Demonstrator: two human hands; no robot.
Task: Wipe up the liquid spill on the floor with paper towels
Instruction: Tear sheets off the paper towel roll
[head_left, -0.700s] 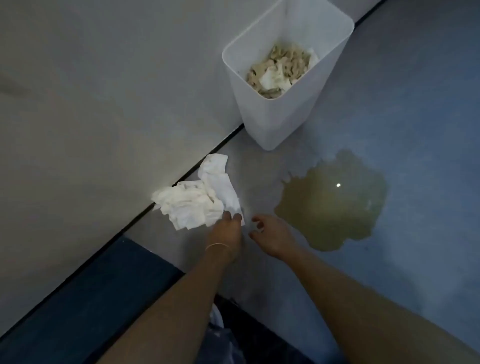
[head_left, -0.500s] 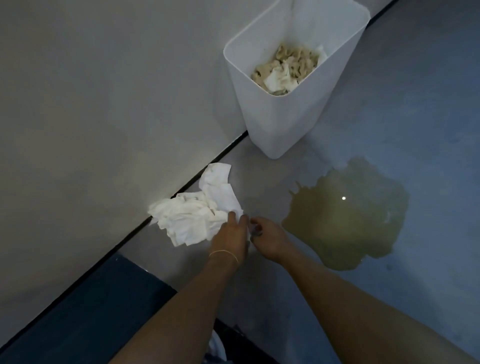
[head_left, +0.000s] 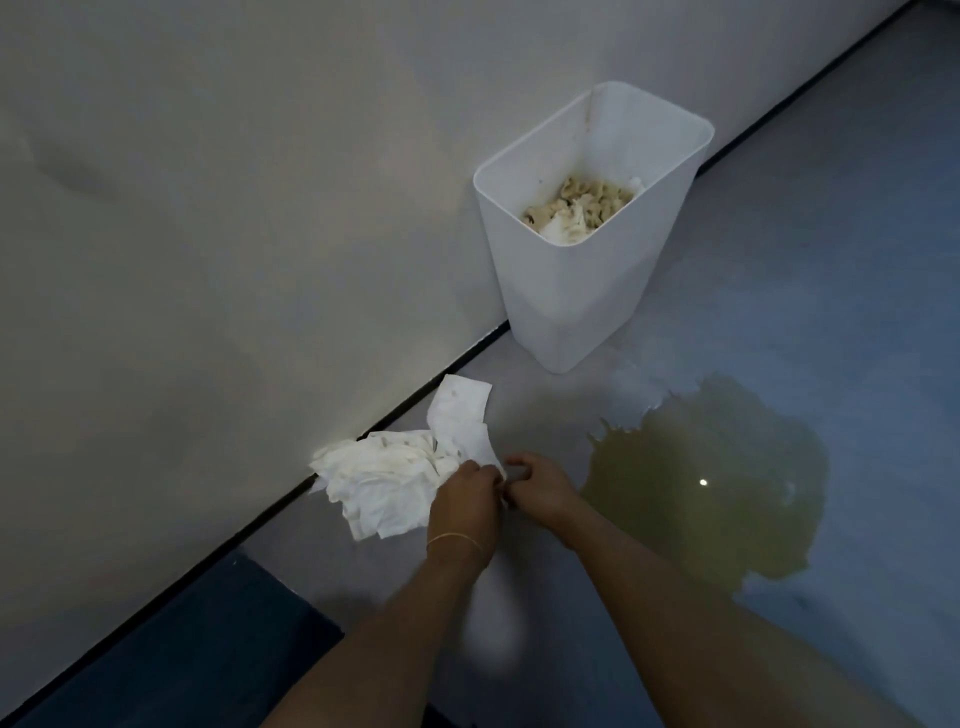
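Both grips, left hand (head_left: 464, 501) and right hand (head_left: 540, 486), are pinched on the paper towels (head_left: 400, 475) beside the wall; one sheet is best peeled free and laid flat on the spill (head_left: 711, 480) nearby.

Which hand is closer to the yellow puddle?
Right. The right hand sits just beside the puddle's near edge; the left hand is farther off, on the paper towels.
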